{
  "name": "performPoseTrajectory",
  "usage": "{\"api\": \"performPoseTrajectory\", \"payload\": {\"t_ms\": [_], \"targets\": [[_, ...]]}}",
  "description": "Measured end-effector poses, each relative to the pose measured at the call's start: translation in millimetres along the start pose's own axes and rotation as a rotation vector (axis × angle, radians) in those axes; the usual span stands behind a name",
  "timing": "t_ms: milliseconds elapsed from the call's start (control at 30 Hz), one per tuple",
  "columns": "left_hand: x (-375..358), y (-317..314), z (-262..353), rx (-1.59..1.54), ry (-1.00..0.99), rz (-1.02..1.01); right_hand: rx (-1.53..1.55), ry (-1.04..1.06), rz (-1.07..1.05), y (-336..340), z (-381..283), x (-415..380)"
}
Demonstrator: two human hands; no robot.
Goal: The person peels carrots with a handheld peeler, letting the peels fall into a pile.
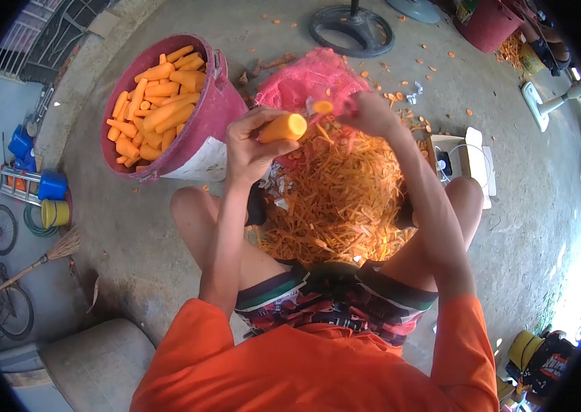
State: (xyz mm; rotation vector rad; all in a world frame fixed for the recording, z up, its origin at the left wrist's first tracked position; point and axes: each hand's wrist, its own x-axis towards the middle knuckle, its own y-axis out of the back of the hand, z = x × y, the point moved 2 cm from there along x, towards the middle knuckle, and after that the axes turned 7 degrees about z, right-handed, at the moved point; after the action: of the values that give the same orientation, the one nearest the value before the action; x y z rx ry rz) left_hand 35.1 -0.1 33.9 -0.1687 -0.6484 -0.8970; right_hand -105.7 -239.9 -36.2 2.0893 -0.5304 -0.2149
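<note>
- Gripping a peeled carrot (281, 129), the left hand (254, 137) sits toward 11 o'clock, fingers and thumb curled closed around it, the pale cut end facing right.
- The right hand (370, 113), between 1 and 2 o'clock, is blurred; I cannot tell how far open it is or what it has hold of.
- A small orange disc (322, 107) shows between the two hands, just beyond the carrot's cut end.
- Below the hands, a large heap of orange peelings (335, 196) fills the centre, between the person's bent legs.
- Some crumpled white scraps (281, 184) lie at the heap's left edge.
- Toward 12 o'clock, a pink mesh sack (307, 74) lies crumpled against the far edge of the heap.
- At 10 o'clock, a tilted maroon tub (225, 110) holds many peeled carrots (156, 103), its mouth facing left.
- Between 12 and 1 o'clock stands a round black base (352, 49), with orange slices (390, 96) scattered on the concrete floor (455, 89) nearby.
- Between 2 and 3 o'clock, an open white box (474, 165) sits beside the right knee.
- Farther out, between 8 and 9 o'clock, are a broom (62, 246) and a bicycle (12, 309).
</note>
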Motion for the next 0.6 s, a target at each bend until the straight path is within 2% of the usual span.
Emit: {"api": "performPoseTrajectory", "payload": {"t_ms": [33, 100, 167, 233, 267, 300, 367, 467, 533, 600], "targets": [[-1, 7, -4, -0.001, -0.003, -0.004, -0.092, -0.037, 0.045, 0, 27, 3], [-11, 30, -17, -0.353, 0.233, 0.073, -0.088, -0.067, 0.097, 19, 30, -4], [6, 62, -32, -1.171, 0.352, 0.182, -0.089, -0.097, 0.141, 41, 17, -9], [16, 84, -13, -1.402, 0.369, 0.391, -0.059, -0.078, 0.175, 59, -5, -22], [12, 90, -14, -1.346, 0.438, 0.51, -0.079, -0.091, 0.166, 69, -16, -29], [6, 90, -19, -1.343, 0.443, 0.51, -0.075, -0.094, 0.165, 76, -21, -32], [-11, 82, -47, -1.255, 0.615, 0.443, -0.085, -0.089, 0.186, 88, -26, -39], [-23, 26, -82, -1.077, 0.879, 0.437, -0.117, -0.056, 0.216, 108, -31, -49], [-26, -15, -112, -0.701, 1.096, 0.328, -0.092, -0.083, 0.206, 120, -34, -55], [-30, -52, -151, -0.383, 1.234, 0.171, -0.108, -0.103, 0.207, 124, -27, -59]]}}
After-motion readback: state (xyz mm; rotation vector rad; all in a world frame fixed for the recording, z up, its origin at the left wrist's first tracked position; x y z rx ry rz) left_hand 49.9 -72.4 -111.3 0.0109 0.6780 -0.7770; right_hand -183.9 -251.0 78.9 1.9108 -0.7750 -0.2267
